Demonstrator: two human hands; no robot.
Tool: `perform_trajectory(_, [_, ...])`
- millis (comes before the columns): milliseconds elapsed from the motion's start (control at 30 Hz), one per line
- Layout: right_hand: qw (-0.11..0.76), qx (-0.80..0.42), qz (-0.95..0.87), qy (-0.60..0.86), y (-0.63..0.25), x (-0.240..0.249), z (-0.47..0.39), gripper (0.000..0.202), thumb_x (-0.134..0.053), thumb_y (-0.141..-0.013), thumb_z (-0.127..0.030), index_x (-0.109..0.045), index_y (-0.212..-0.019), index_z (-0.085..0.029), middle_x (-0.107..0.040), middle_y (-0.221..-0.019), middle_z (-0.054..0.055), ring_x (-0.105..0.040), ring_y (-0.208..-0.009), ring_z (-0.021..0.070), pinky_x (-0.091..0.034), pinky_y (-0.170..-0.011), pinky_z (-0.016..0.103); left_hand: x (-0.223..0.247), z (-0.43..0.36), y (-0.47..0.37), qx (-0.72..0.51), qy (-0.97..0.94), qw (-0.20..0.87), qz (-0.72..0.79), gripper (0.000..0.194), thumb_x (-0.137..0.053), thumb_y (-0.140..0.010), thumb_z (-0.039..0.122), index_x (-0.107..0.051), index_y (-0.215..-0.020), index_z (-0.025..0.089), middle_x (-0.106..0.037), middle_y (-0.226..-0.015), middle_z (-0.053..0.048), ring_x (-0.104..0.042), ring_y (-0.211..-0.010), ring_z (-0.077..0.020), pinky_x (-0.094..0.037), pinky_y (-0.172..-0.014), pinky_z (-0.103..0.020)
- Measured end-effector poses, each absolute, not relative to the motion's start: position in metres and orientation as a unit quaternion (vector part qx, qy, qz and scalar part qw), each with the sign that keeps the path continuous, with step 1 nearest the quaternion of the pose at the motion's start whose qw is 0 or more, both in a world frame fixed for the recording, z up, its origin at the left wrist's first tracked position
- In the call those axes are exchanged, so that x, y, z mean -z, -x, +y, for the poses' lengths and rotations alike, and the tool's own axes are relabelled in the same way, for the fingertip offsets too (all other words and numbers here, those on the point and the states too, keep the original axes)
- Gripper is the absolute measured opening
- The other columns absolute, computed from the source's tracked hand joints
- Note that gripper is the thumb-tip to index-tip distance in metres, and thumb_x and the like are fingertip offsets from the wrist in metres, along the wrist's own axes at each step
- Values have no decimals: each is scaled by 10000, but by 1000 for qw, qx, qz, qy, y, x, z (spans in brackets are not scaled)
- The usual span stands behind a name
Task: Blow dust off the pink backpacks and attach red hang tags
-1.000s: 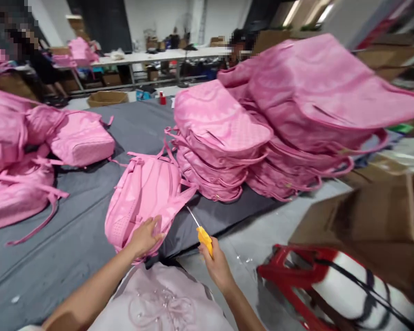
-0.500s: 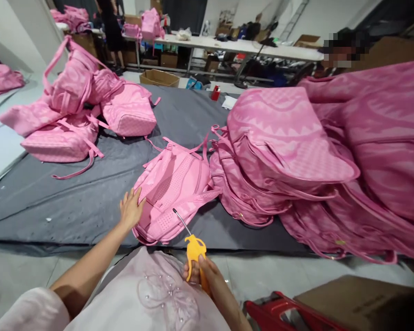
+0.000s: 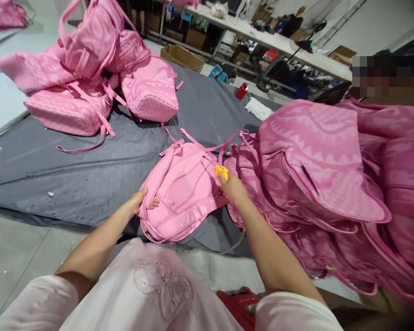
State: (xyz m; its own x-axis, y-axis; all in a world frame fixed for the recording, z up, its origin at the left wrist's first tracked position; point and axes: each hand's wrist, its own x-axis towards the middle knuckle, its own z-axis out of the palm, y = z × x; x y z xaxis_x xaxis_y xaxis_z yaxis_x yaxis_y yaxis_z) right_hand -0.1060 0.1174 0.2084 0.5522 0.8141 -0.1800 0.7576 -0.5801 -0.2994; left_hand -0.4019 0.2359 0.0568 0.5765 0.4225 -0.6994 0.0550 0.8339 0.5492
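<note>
A pink backpack (image 3: 184,186) lies on the dark cloth-covered table in front of me, its padded back and straps facing up. At its left edge, my left hand (image 3: 137,203) is wrapped round a shoulder strap, with fingertips showing on the inner side. My right hand (image 3: 233,187) grips a yellow air blow gun (image 3: 221,172) above the backpack's right side. The gun's thin dark nozzle points left over the upper back panel. A hose hangs below my right forearm.
Pink backpacks are piled high on the right (image 3: 307,151), close to my right arm. Another heap of backpacks (image 3: 89,59) sits at the far left. A red object (image 3: 242,91) and a white cloth or paper (image 3: 258,108) lie at the table's far edge. Behind stands a cardboard box (image 3: 182,57).
My right hand has carried the blow gun forward from near my body to over the backpack. My left hand has gone from resting on its edge to round a strap. The view has tilted.
</note>
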Motion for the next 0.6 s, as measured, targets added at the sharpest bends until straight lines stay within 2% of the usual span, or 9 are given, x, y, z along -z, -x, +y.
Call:
perform_trajectory(67, [35,-196,-483,853,124,-204,127,445,-450,-970,-474,-632,-1095,-87,-710,-942,199,-681,-888,299,-453,-741,362,-54,240,397,-95,-261,832,480,639,-225,-999,523,-660,-978,55,-724,-720,-180,-703,-594,-208,-567,-525,-270])
perform_trajectory(133, [-16,-260,-525,810,143,-202,126,382,-561,-922,-494,-673,-1024,-144,-727,-954,151,-685,-867,260,-447,-709,304,-51,245,393,-82,-261,821,502,611,-230,-1004,509,-648,-985,64,-714,-675,-157,-686,-555,-200,-556,-488,-265])
perform_trajectory(167, [-43,-277,-540,794,150,-204,124,385,-547,-932,-506,-675,-1043,-161,-728,-981,138,-685,-871,243,-445,-695,283,-50,247,391,-77,-261,817,508,597,-232,-1006,503,-643,-984,70,-709,-661,-148,-677,-538,-194,-552,-480,-264])
perform_trajectory(267, [-104,-219,-520,819,160,-220,125,494,-405,-986,-551,-649,-1132,-148,-717,-1033,166,-680,-884,245,-442,-664,273,-47,253,390,-62,-266,810,519,581,-231,-1009,492,-639,-950,82,-693,-632,-136,-652,-504,-181,-539,-474,-254])
perform_trajectory(400, [-106,-239,-581,771,166,-236,138,431,-424,-990,-522,-629,-1159,-183,-727,-1015,121,-681,-884,226,-435,-675,251,-46,253,385,-42,-318,777,542,552,-244,-1011,461,-635,-1003,71,-689,-657,-148,-638,-519,-188,-528,-515,-277])
perform_trajectory(500, [-107,-148,-538,823,167,-238,139,489,-349,-1011,-518,-590,-1202,-138,-722,-980,158,-684,-868,252,-425,-651,264,-50,237,377,-64,-380,726,570,524,-317,-996,478,-550,-1249,83,-719,-875,-184,-689,-717,-236,-545,-662,-345])
perform_trajectory(533, [-108,-147,-534,825,166,-238,137,499,-341,-1012,-523,-589,-1198,-132,-722,-974,163,-684,-867,254,-425,-650,265,-52,229,374,-81,-411,702,576,515,-376,-983,475,-503,-1331,117,-707,-1007,-194,-692,-855,-257,-539,-752,-372])
perform_trajectory(600, [-113,-223,-573,781,158,-240,129,478,-387,-995,-538,-608,-1181,-158,-724,-1011,143,-684,-896,243,-433,-678,258,-56,211,368,-101,-542,602,577,556,-517,-936,427,-425,-1439,208,-613,-1251,-193,-605,-1131,-304,-474,-926,-434])
